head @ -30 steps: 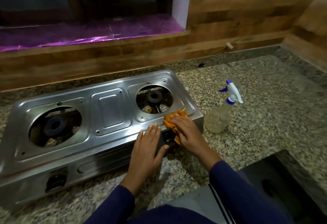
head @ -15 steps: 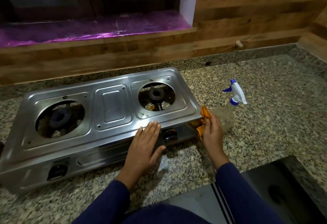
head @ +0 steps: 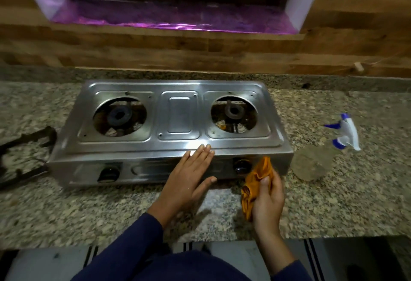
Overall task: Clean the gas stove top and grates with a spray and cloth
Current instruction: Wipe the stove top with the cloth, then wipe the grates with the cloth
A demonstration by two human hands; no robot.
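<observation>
Beside the stove (head: 178, 147), right hand (head: 268, 198) grips cloth (head: 258, 180)

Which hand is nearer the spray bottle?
Right. The right hand, holding the orange cloth, is just left of the spray bottle; the left hand rests flat on the stove front, farther left.

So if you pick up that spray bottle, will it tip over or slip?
The spray bottle probably feels light: it looks see-through and nearly empty. Its big white and blue nozzle sits high on a round body, so a nudge might tip it. The smooth plastic could be slippery if wet.
</observation>
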